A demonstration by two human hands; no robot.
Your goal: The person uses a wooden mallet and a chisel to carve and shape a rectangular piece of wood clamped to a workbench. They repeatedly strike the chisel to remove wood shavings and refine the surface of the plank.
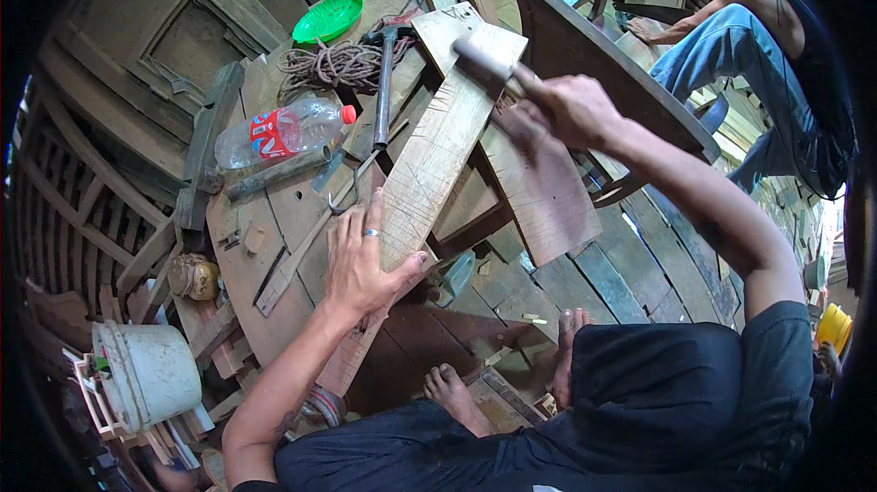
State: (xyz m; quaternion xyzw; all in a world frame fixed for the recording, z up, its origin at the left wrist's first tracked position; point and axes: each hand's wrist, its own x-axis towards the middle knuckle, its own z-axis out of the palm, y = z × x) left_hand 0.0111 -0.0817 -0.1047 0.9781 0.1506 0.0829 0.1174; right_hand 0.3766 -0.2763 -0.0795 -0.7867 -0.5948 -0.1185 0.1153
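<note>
A long pale wooden plank (438, 149) with dark scratch marks lies slantwise over the worktop. On its near part rests my left hand (365, 264), fingers stretched along the left edge and thumb spread across the wood. My right hand (571, 108) is closed round the handle of a blurred tool with a dark elongated head (481, 63), held over the plank's far end. Motion smears the tool, so its exact kind is unclear. Just under and right of that hand is a second, wider board (544, 186). A hammer (384, 90) lies left of the plank.
Left on the worktop (265, 264) are a plastic bottle (283, 131), coiled rope (338, 67), a green basket (329, 17) and a metal hook (343, 200). A white bucket (151, 373) stands lower left. A dark curved wooden piece (603, 63) and a seated person (749, 63) are at right.
</note>
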